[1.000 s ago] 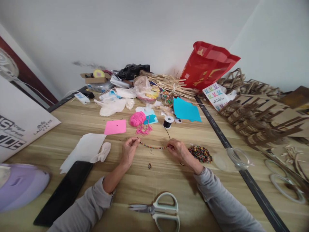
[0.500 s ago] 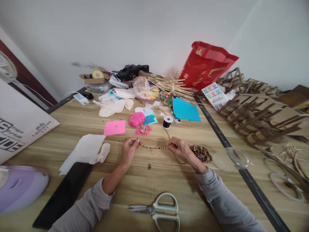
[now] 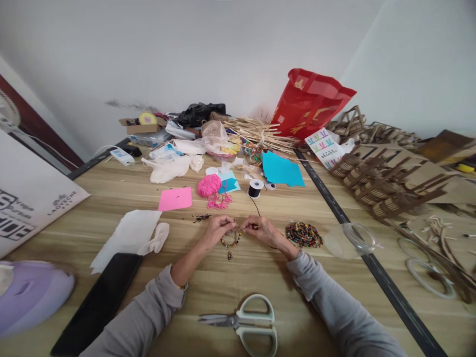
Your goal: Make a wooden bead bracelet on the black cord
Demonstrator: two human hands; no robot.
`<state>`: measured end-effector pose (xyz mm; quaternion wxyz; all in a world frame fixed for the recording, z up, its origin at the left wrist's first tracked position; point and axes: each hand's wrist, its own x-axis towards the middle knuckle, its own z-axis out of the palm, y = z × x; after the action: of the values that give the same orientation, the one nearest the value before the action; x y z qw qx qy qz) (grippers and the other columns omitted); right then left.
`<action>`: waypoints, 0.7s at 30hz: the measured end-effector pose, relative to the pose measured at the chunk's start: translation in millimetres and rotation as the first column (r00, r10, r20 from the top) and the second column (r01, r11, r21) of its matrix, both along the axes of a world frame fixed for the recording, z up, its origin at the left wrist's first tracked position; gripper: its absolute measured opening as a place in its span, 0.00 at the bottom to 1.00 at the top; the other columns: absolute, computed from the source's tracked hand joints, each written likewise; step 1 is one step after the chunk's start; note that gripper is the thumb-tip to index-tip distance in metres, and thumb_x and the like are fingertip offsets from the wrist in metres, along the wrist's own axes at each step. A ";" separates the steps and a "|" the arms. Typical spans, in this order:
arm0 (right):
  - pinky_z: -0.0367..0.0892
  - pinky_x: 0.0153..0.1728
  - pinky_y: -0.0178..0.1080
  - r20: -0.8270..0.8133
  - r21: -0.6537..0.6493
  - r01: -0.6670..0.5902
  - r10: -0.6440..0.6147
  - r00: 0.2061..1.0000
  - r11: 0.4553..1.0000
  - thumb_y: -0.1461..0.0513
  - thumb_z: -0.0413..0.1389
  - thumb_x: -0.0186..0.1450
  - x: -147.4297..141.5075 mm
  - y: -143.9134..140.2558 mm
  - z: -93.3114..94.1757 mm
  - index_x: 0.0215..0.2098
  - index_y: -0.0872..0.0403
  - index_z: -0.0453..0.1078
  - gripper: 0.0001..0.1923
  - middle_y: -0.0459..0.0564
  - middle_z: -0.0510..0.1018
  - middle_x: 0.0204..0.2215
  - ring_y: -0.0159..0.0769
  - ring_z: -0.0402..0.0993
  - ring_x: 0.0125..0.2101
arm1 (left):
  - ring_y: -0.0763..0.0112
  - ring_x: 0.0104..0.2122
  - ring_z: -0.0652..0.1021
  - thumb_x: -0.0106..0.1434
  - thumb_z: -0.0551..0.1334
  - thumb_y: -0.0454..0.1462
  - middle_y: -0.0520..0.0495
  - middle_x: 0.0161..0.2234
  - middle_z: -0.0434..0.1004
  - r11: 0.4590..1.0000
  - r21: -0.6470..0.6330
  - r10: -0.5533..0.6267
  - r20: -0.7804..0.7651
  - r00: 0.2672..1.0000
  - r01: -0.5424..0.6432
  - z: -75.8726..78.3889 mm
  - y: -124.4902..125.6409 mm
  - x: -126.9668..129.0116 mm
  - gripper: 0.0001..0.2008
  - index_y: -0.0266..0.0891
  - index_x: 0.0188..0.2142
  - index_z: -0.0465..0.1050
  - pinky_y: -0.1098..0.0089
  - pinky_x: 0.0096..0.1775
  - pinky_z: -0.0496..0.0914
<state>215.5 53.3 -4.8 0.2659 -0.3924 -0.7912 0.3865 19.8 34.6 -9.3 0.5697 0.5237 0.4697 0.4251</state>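
A short string of colourful beads (image 3: 231,245) hangs in a small loop between my hands. My left hand (image 3: 220,229) pinches one end of its cord, and my right hand (image 3: 258,228) pinches the other, the fingertips close together. Black cord runs from the spool (image 3: 255,188) toward my right hand. Just below the loop lies a little cluster of brown beads (image 3: 229,256). To the right of my right hand is a heap of multicoloured beads (image 3: 304,234). Short black cord pieces (image 3: 202,217) lie left of my left hand.
Scissors (image 3: 256,317) lie near the front, blades pointing left. A black tablet-like slab (image 3: 98,302) is at left beside white paper (image 3: 126,238). Pink yarn (image 3: 208,185), pink paper (image 3: 175,198) and blue sheets (image 3: 282,168) lie beyond my hands. A red bag (image 3: 312,104) stands behind.
My hands have come together, the left moving right and the right moving left. The bead string has gone from stretched nearly straight to a curved loop.
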 end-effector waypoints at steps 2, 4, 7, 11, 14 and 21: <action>0.58 0.24 0.30 -0.015 0.013 0.042 -0.041 0.999 0.999 0.64 0.56 0.59 -6.3 0.9 -3.0 0.29 0.58 0.73 0.06 0.46 0.72 0.24 0.28 0.63 0.23 | 0.69 0.27 0.77 0.51 0.66 0.41 0.46 0.25 0.79 1.000 -0.023 -0.010 -0.008 1.000 0.010 2.0 3.0 3.0 0.10 0.35 0.24 0.73 0.74 0.27 0.69; 0.56 0.23 0.29 -0.020 0.043 0.090 -0.089 0.996 0.995 0.64 0.56 0.59 -11.7 0.5 -4.2 0.27 0.58 0.72 0.05 0.44 0.71 0.22 0.27 0.62 0.22 | 0.68 0.26 0.77 0.50 0.66 0.41 0.46 0.23 0.78 0.999 -0.041 -0.020 -0.024 1.000 0.019 3.5 4.5 4.6 0.10 0.35 0.24 0.73 0.73 0.27 0.69; 0.56 0.23 0.29 -0.038 0.091 0.139 -0.136 0.990 0.986 0.65 0.56 0.59 -16.8 -2.8 -3.5 0.26 0.58 0.71 0.04 0.43 0.70 0.21 0.27 0.61 0.22 | 0.69 0.23 0.76 0.50 0.66 0.40 0.48 0.22 0.77 1.000 -0.005 -0.019 -0.054 0.998 0.019 4.2 4.1 5.5 0.09 0.35 0.24 0.74 0.73 0.25 0.69; 0.58 0.25 0.30 -0.070 0.079 0.135 -0.129 0.989 0.988 0.63 0.55 0.61 -18.1 -9.4 0.0 0.29 0.59 0.71 0.06 0.45 0.73 0.24 0.28 0.64 0.25 | 0.71 0.22 0.74 0.50 0.65 0.41 0.50 0.22 0.75 0.999 0.034 -0.018 -0.061 0.998 0.020 2.4 3.5 5.3 0.09 0.36 0.24 0.74 0.74 0.23 0.69; 0.59 0.27 0.31 -0.107 0.081 0.125 -0.116 0.987 0.989 0.63 0.53 0.62 -17.7 -12.7 1.6 0.31 0.58 0.71 0.07 0.46 0.74 0.26 0.29 0.66 0.27 | 0.72 0.21 0.73 0.49 0.65 0.41 0.50 0.21 0.74 0.999 0.025 -0.019 -0.053 0.998 0.021 -0.2 4.5 5.0 0.09 0.36 0.24 0.73 0.74 0.22 0.68; 0.60 0.27 0.30 -0.182 0.017 0.210 -0.204 0.962 0.978 0.61 0.54 0.62 -19.9 -11.4 -7.2 0.30 0.59 0.71 0.09 0.46 0.74 0.25 0.28 0.66 0.26 | 0.72 0.21 0.72 0.49 0.64 0.41 0.51 0.21 0.71 0.999 0.039 -0.020 -0.062 0.998 0.022 -8.6 6.1 6.4 0.09 0.35 0.24 0.72 0.74 0.20 0.67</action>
<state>195.6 41.9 -12.0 0.3818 -0.4318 -0.7256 0.3759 26.2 40.7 -17.9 0.5490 0.5525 0.4728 0.4121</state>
